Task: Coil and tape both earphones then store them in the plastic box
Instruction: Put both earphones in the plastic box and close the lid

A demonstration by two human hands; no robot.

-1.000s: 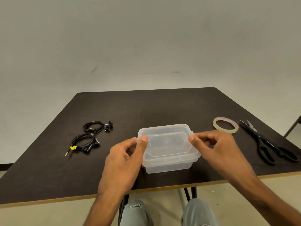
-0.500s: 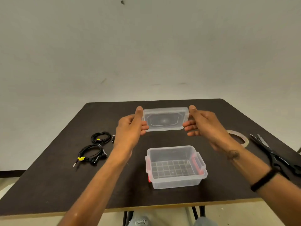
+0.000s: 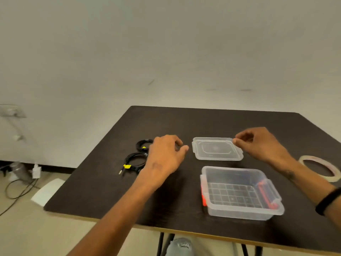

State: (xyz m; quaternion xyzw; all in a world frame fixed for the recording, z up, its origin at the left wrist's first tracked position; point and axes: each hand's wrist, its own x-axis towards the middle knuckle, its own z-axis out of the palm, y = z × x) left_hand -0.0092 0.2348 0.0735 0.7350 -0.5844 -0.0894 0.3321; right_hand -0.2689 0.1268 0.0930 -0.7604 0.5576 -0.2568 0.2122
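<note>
Table [image 3: 103, 191]: dark top, pale wall behind.
Box [image 3: 241, 213]: open, near right.
Lid [image 3: 216, 149]: flat, just beyond box.
Earphones [image 3: 134, 160]: two coils, far left.
Left hand [image 3: 166, 156]: loosely curled, empty, beside lid.
Right hand [image 3: 262, 143]: fingertips at lid's right corner; grip unclear.
Tape [image 3: 321, 168]: far right.

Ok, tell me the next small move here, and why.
Probably the left hand reaches for the nearer earphone coil: the lid lies flat on the table, the plastic box stands open, and both coils sit beside that hand.
</note>
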